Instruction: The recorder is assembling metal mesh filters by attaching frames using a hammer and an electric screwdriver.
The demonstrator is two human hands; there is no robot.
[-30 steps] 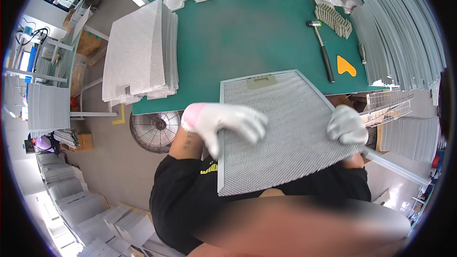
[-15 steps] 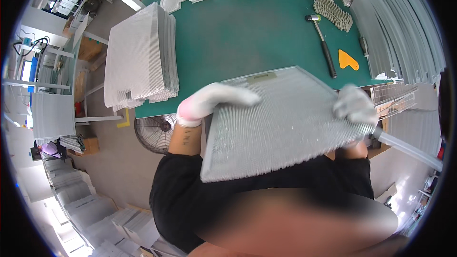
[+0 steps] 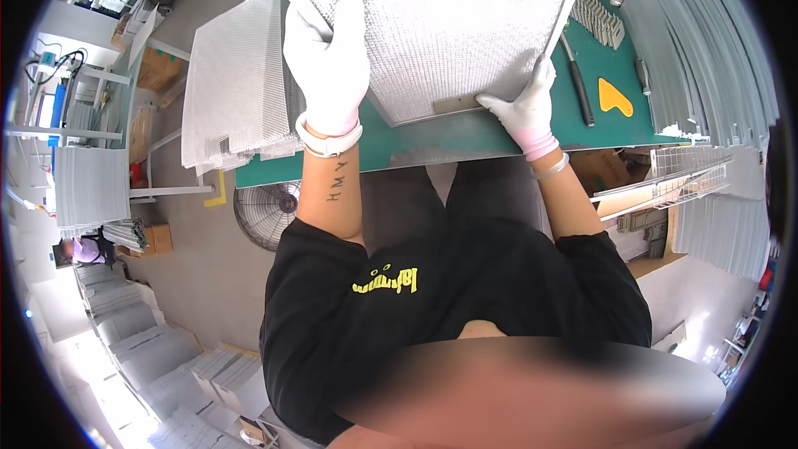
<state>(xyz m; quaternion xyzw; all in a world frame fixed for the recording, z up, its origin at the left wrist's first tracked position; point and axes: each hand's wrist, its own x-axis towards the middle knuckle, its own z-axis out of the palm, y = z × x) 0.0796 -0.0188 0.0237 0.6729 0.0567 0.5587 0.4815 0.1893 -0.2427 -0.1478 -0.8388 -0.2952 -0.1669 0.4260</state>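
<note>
Head camera, looking straight down at a person in a black shirt standing at a green worktable [image 3: 432, 137].

Both hands wear white gloves and hold one large metal mesh filter panel [image 3: 449, 25], framed in grey, over the far middle of the table. Its near edge rests on or just above the table surface; which one cannot be told. The rest of it tilts up toward the camera, filling the top of the view.

The left hand [image 3: 328, 58] lies over the panel's left edge, fingers spread flat on the mesh and curled around the rim, grasping it. The right hand [image 3: 522, 108] grips the near right corner, thumb along the frame beside a small metal tab, fingers wrapped beneath. A hand on each side likely keeps the wide, light sheet steady and square.

Left of the panel, a tall stack of plain mesh sheets [image 3: 237, 83] sits on the table's left end, within easy reach.

To the right lie a hammer [image 3: 578, 87] with a black handle and an orange plastic wedge [image 3: 613, 97], both well clear of the panel. Farther right, long grey metal strips [image 3: 706, 41] fan along the table edge.

Below the table, a round fan [image 3: 266, 216] stands on the floor, and more mesh stacks lie at lower left.
</note>
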